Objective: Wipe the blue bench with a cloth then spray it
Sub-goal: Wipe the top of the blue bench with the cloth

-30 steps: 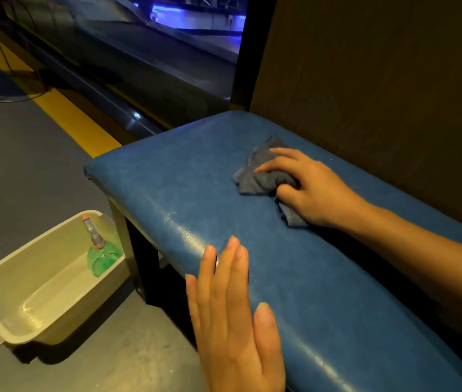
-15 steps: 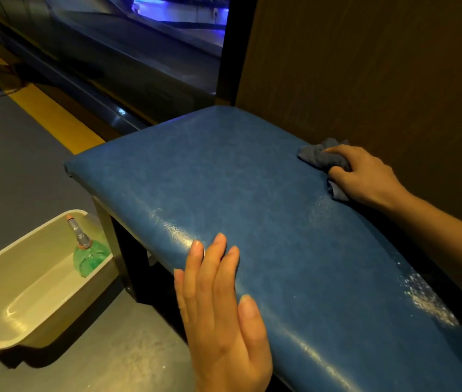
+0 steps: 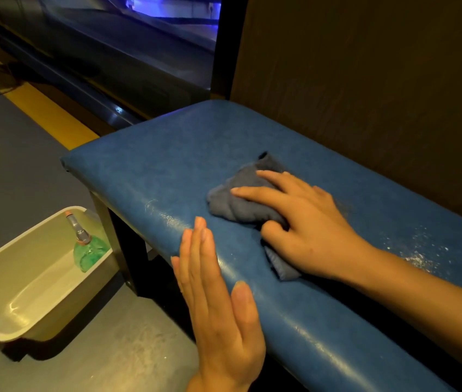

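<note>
Right hand [image 3: 309, 230] presses the bunched cloth [image 3: 241, 202] flat onto the bench [image 3: 153, 165], grip loosely curled over it; left hand [image 3: 218, 301] open, empty, at the near edge. White specks right of the grip could get smeared rather than lifted.

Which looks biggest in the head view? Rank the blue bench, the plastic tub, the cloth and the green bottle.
1. blue bench, by far.
2. plastic tub, although partly cut off at the frame edge.
3. cloth, partly hidden under the right hand.
4. green bottle, partly hidden by the tub's wall.
</note>
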The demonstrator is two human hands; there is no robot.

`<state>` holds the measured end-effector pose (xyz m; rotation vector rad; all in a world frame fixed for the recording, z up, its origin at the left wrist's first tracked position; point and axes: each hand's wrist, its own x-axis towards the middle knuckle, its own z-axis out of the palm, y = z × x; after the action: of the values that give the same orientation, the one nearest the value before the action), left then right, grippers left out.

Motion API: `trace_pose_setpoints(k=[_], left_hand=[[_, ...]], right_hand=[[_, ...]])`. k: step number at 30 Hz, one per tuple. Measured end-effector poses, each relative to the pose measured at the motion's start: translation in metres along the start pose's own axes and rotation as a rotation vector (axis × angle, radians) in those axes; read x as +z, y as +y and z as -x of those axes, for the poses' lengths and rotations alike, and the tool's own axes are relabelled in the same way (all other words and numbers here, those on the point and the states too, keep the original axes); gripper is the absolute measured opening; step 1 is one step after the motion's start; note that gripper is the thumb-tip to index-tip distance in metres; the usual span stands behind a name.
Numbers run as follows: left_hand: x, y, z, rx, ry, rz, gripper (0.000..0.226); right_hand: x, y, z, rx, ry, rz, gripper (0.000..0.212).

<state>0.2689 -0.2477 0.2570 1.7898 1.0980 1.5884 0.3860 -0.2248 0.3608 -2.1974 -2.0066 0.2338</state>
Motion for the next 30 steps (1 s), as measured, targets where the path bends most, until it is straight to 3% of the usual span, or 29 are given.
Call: trace_pose_setpoints(k=[7, 14, 21, 26, 30], left_hand=[[-0.005, 0.000, -0.002, 0.047, -0.003, 0.029, 0.056], [-0.006, -0.004, -0.002, 0.077, -0.028, -0.003, 0.065], [-0.002, -0.004, -0.006, 0.153, -0.018, -0.132, 0.047], [0.001, -0.002, -0.007, 0.122, 0.004, -0.142, 0.047], [0.000, -0.002, -0.007, 0.101, -0.014, -0.148, 0.048]], right_hand=[[0.003, -0.029, 0.025, -0.143, -0.079, -0.082, 0.068], [-0.001, -0.003, 0.065, -0.250, -0.122, -0.102, 0.056], [-0.010, 0.040, 0.074, -0.126, -0.028, -0.144, 0.052], [-0.015, 0.049, 0.029, -0.037, 0.030, -0.105, 0.059], [-0.021, 0.069, -0.014, 0.024, 0.057, -0.054, 0.050]])
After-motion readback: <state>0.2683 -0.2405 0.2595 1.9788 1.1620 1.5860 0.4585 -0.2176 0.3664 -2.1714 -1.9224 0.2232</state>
